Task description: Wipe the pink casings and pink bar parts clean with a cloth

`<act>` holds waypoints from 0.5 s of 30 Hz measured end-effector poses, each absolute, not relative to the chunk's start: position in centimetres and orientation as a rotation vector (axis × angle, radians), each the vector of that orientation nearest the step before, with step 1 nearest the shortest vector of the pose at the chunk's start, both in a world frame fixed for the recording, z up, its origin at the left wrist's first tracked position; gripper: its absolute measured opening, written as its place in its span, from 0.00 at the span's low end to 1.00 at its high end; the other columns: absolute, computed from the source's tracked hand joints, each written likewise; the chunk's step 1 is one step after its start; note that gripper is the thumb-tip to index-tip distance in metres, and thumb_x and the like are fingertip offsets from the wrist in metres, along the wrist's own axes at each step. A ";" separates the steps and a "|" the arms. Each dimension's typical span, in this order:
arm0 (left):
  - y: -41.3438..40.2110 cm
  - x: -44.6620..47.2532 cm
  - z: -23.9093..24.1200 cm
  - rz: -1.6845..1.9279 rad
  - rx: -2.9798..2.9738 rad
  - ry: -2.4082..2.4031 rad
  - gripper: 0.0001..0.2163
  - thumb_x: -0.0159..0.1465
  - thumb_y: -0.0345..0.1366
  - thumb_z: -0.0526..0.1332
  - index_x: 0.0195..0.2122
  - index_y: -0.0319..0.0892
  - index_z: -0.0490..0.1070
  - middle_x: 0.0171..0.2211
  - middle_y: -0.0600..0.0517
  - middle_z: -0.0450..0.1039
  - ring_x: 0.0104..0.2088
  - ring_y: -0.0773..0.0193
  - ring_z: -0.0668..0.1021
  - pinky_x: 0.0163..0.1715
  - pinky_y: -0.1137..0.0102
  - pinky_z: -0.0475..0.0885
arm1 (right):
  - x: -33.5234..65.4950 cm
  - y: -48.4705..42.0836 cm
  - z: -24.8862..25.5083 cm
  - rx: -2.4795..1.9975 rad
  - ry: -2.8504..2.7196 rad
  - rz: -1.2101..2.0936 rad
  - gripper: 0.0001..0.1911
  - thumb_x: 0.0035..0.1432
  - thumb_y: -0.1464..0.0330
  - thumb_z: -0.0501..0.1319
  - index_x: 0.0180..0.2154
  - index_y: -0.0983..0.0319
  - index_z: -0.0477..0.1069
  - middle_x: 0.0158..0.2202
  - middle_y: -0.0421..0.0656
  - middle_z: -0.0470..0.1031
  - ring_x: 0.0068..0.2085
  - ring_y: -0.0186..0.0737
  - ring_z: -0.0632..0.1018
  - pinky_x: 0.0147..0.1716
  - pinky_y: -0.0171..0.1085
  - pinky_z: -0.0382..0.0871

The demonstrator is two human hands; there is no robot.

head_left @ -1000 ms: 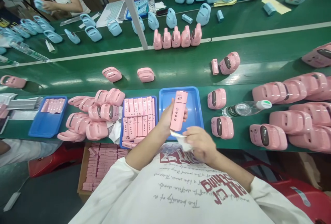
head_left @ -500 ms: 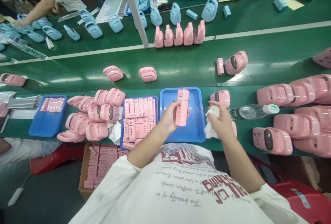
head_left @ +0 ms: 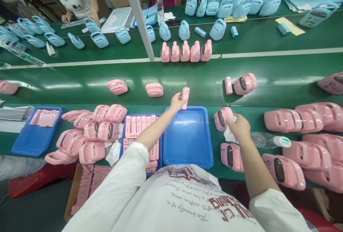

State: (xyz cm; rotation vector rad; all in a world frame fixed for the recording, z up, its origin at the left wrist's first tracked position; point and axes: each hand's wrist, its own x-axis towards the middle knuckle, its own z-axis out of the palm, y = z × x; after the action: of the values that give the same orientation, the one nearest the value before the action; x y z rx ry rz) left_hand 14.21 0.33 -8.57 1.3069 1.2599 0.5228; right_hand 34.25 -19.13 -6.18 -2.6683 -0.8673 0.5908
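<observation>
My left hand (head_left: 177, 102) is closed around a pink rectangular block (head_left: 185, 97) with small dark marks, held above the far edge of the empty-bottomed blue tray (head_left: 188, 139). In my right hand (head_left: 239, 127) is a crumpled white cloth (head_left: 229, 135). Its fingertips are at the side of a pink handled housing (head_left: 221, 119) with a dark oval window; whether they grip the housing too I cannot tell. A similar pink housing (head_left: 230, 156) lies nearer to me, partly behind my right forearm. Left of the tray, another blue tray (head_left: 160, 142) holds rows of pink blocks.
Pink housings pile up at left (head_left: 92, 151) and right (head_left: 284, 171). A clear bottle (head_left: 264, 140) lies beside my right forearm. On the green conveyor (head_left: 193, 76) stand a pink housing (head_left: 245, 84) and a small pink block (head_left: 228, 85). A metal post (head_left: 139, 18) rises beyond; co-workers are across.
My left hand has carried the pink block forward, from over the tray to its far edge. My right hand, with the cloth, has moved to the pink housing, which now sits turned.
</observation>
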 end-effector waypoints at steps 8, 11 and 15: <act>8.8 17.6 -12.2 0.210 1.593 1.489 0.15 0.64 0.40 0.59 0.50 0.38 0.68 0.49 0.46 0.70 0.46 0.59 0.75 0.46 0.57 0.72 | 33.3 -6.8 -5.7 -2.176 -0.886 0.539 0.26 0.43 0.61 0.58 0.45 0.67 0.71 0.43 0.53 0.75 0.45 0.52 0.74 0.48 0.49 0.65; 8.8 17.7 -12.9 0.154 1.671 1.578 0.16 0.64 0.41 0.58 0.51 0.39 0.66 0.51 0.45 0.68 0.48 0.58 0.74 0.46 0.57 0.72 | 32.4 -2.1 -7.1 -2.113 -0.892 0.612 0.26 0.44 0.62 0.58 0.45 0.69 0.70 0.43 0.55 0.75 0.45 0.51 0.74 0.47 0.47 0.66; 8.0 16.2 -11.7 0.183 1.825 1.607 0.14 0.66 0.37 0.55 0.51 0.39 0.68 0.52 0.42 0.67 0.51 0.55 0.72 0.51 0.57 0.68 | 31.0 1.0 -9.4 -2.077 -0.923 0.685 0.26 0.44 0.63 0.58 0.45 0.69 0.70 0.44 0.54 0.75 0.45 0.49 0.74 0.48 0.47 0.66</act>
State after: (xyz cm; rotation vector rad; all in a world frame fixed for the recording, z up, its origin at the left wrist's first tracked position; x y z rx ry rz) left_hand 16.21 8.05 -11.71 1.8247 1.6072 0.1832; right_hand 30.98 1.02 -9.41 -2.0771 -0.9226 0.6855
